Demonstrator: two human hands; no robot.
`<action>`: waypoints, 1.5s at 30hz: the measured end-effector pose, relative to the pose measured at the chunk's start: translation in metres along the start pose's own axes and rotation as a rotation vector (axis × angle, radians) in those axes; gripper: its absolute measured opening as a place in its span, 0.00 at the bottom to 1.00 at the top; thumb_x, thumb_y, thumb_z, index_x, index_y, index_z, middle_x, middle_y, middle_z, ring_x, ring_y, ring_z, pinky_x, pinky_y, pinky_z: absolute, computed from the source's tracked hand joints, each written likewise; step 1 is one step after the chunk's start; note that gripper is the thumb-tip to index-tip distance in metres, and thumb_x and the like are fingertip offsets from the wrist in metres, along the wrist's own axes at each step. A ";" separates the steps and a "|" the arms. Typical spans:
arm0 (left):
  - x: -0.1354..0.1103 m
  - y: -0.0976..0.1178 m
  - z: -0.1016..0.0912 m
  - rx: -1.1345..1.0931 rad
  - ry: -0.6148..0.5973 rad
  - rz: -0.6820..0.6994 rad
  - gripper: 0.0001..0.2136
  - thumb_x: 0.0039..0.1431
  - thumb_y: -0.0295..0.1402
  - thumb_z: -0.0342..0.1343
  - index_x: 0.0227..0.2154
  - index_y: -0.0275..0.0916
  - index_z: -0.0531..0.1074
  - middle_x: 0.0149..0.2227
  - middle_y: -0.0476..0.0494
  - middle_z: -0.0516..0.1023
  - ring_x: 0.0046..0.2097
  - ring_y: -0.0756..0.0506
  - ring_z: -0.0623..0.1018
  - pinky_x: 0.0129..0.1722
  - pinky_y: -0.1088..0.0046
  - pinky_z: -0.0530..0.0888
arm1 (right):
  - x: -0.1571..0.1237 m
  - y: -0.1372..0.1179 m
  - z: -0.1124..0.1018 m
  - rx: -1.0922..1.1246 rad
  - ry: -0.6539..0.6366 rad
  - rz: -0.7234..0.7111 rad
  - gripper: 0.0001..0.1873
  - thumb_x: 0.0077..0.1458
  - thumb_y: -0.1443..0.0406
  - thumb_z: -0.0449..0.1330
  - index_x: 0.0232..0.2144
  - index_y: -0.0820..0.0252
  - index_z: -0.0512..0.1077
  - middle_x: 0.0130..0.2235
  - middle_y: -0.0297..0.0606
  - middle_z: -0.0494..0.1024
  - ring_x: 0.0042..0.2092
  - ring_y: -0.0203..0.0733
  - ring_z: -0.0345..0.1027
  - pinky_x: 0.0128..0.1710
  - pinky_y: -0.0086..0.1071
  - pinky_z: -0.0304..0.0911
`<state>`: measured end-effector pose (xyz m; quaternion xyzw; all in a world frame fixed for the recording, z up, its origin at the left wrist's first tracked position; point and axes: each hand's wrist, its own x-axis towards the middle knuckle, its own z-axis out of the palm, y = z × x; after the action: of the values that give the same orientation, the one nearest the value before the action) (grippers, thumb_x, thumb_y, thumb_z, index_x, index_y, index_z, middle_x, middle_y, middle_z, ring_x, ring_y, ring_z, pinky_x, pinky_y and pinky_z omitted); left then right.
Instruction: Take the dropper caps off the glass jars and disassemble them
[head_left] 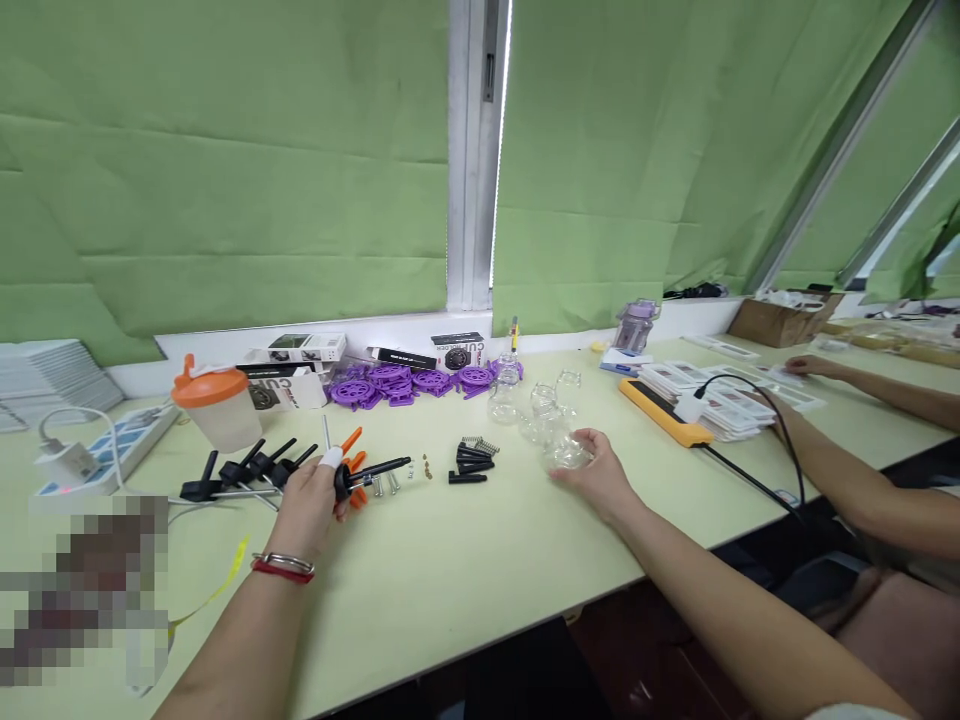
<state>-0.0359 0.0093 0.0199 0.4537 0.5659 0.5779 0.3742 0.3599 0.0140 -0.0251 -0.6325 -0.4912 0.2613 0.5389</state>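
Observation:
My left hand [306, 497] is closed around a black part with a long pointed arm [386, 469] that juts to the right. Orange pieces [360, 497] and silver screws [386, 488] lie just behind and beside it. My right hand [598, 477] grips a clear, rounded, cup-like piece [568, 452] between thumb and fingers, low over the table. More clear pieces [504, 405] stand behind that hand. Between my hands are several short black pins [469, 478], coil springs [480, 444] and tiny brass-coloured bits [427, 467].
Purple plastic parts [431, 382] lie along the wall beside printed boxes [300, 388]. At left are an orange-lidded cup [221, 405], black knobbed parts [259, 465] and a power strip [142, 445]. A yellow power strip [664, 412] and another person's arms [862, 480] are at right.

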 end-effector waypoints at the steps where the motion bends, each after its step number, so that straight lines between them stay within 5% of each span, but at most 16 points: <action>1: 0.000 0.000 0.000 -0.005 -0.002 -0.017 0.12 0.51 0.42 0.53 0.21 0.41 0.62 0.13 0.54 0.64 0.12 0.51 0.62 0.11 0.74 0.60 | 0.003 0.001 0.003 -0.050 -0.008 0.004 0.40 0.27 0.58 0.71 0.45 0.54 0.60 0.54 0.42 0.67 0.54 0.50 0.63 0.51 0.40 0.61; 12: -0.003 0.006 0.005 -0.015 -0.042 -0.088 0.13 0.52 0.45 0.52 0.26 0.39 0.65 0.13 0.54 0.65 0.12 0.52 0.61 0.10 0.76 0.59 | 0.031 -0.010 0.035 -0.558 -0.063 0.010 0.43 0.34 0.50 0.67 0.51 0.57 0.58 0.51 0.44 0.71 0.53 0.52 0.65 0.50 0.41 0.58; 26: -0.007 0.006 0.006 0.004 -0.103 -0.073 0.15 0.52 0.47 0.52 0.23 0.39 0.64 0.13 0.53 0.65 0.13 0.52 0.62 0.12 0.75 0.62 | 0.051 -0.013 0.065 -0.582 0.049 -0.055 0.47 0.34 0.53 0.70 0.55 0.62 0.58 0.51 0.50 0.69 0.53 0.55 0.63 0.50 0.44 0.59; 31: -0.008 0.005 0.008 0.012 -0.161 -0.057 0.16 0.53 0.47 0.52 0.25 0.38 0.65 0.15 0.52 0.67 0.15 0.51 0.65 0.14 0.75 0.63 | 0.035 -0.032 0.067 -0.488 0.238 -0.390 0.44 0.41 0.53 0.67 0.57 0.64 0.56 0.56 0.56 0.63 0.58 0.59 0.54 0.56 0.50 0.52; 33: -0.009 0.005 0.009 -0.003 -0.205 -0.052 0.16 0.54 0.48 0.52 0.26 0.38 0.65 0.16 0.53 0.67 0.15 0.51 0.65 0.14 0.75 0.63 | 0.016 -0.053 0.073 -0.426 0.157 -0.604 0.33 0.50 0.54 0.61 0.55 0.62 0.59 0.55 0.53 0.65 0.58 0.56 0.54 0.57 0.51 0.50; 35: -0.011 0.006 0.011 -0.025 -0.244 -0.060 0.16 0.54 0.48 0.52 0.27 0.38 0.66 0.16 0.55 0.67 0.15 0.52 0.65 0.14 0.75 0.64 | -0.009 -0.079 0.084 -0.400 -0.072 -0.748 0.22 0.54 0.57 0.58 0.50 0.59 0.66 0.53 0.50 0.68 0.57 0.54 0.55 0.56 0.49 0.50; 40: -0.020 0.006 0.017 -0.084 -0.334 -0.060 0.17 0.55 0.50 0.51 0.26 0.39 0.65 0.16 0.57 0.64 0.15 0.52 0.65 0.16 0.72 0.69 | -0.061 -0.124 0.127 -0.499 -0.571 -0.955 0.17 0.54 0.63 0.60 0.48 0.56 0.70 0.47 0.45 0.74 0.51 0.51 0.62 0.51 0.45 0.53; 45: -0.024 0.007 0.015 -0.156 -0.323 0.052 0.19 0.56 0.52 0.50 0.31 0.38 0.65 0.20 0.53 0.66 0.18 0.51 0.68 0.21 0.69 0.72 | -0.068 -0.129 0.142 -0.527 -0.525 -1.015 0.16 0.59 0.74 0.48 0.44 0.58 0.72 0.37 0.44 0.77 0.40 0.45 0.65 0.45 0.40 0.54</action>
<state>-0.0142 -0.0093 0.0238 0.5248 0.4399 0.5492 0.4791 0.1682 0.0043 0.0425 -0.3470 -0.8940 -0.0100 0.2834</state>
